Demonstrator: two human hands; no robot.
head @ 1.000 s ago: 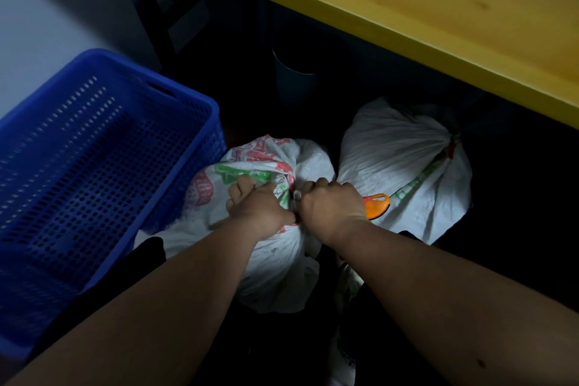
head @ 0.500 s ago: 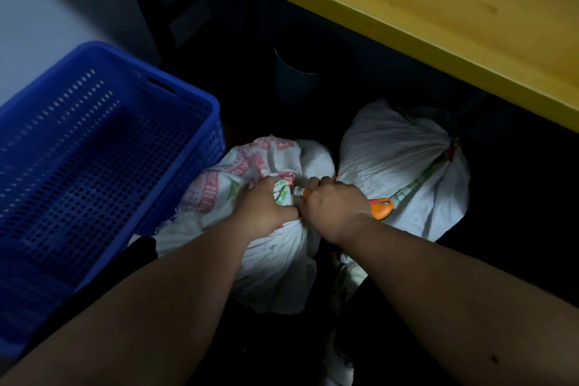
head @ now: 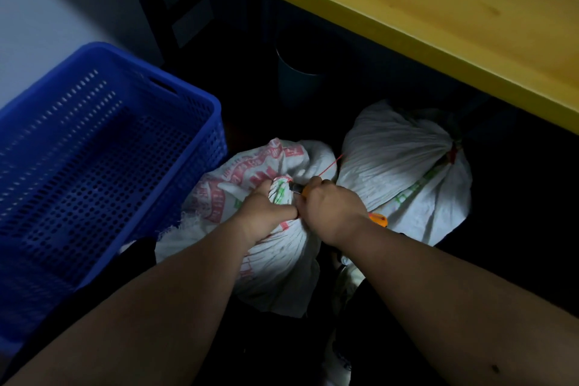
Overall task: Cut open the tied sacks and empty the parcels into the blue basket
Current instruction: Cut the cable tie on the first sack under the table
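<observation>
Currently: both hands work at the tied neck of the near sack.

Leftmost, the blue basket (head: pixel 94 172) stands on the floor, touching the near sack (head: pixel 269 260). The left hand (head: pixel 266 216) has its grip closed around the bunched neck (head: pixel 280 191) of that sack. The right hand (head: pixel 329 210) has its grip closed on an orange-handled cutter (head: pixel 377 219), its tip at the neck. A red string (head: pixel 332 164) runs up from the tie. A second tied sack (head: pixel 404 166) lies just beside, under the yellow table (head: pixel 438 9).
</observation>
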